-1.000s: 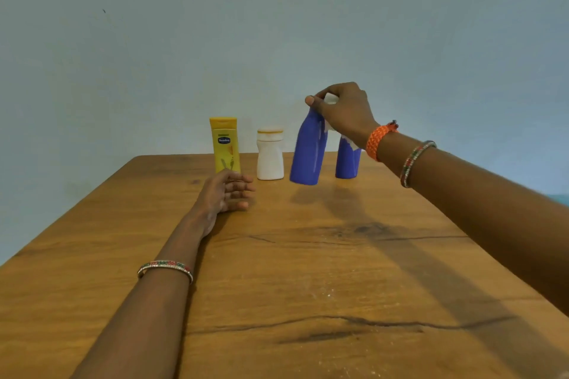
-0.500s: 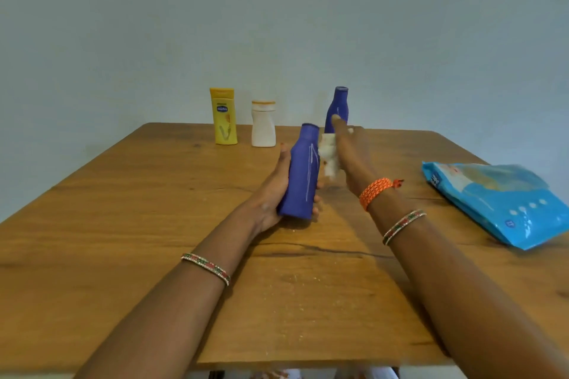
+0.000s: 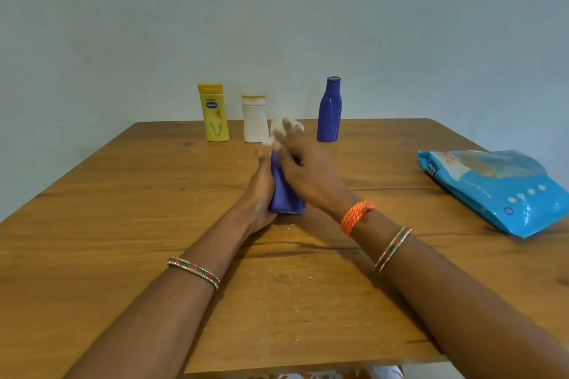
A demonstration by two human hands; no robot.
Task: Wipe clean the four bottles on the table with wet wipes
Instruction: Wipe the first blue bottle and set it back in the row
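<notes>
Four bottles total, and one blue bottle (image 3: 284, 191) is getting wiped mid-bench: the left hand (image 3: 260, 191) is wrapping it, fingers closed round it, while the right hand (image 3: 303, 175) is pinching a blurry wet wipe (image 3: 277, 129) at its top. Next it probably needs turning.

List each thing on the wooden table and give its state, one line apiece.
Yellow plastic lotion bottle: upright, capped, untouched.
White plastic bottle: upright, untouched.
Far blue plastic bottle: upright, standing alone.
Near blue plastic bottle: tilted, held in left hand.
White wet wipe: bunched in right hand, blurred.
Blue wet-wipe pack: lying flat; whether its flap is open cannot be told.
</notes>
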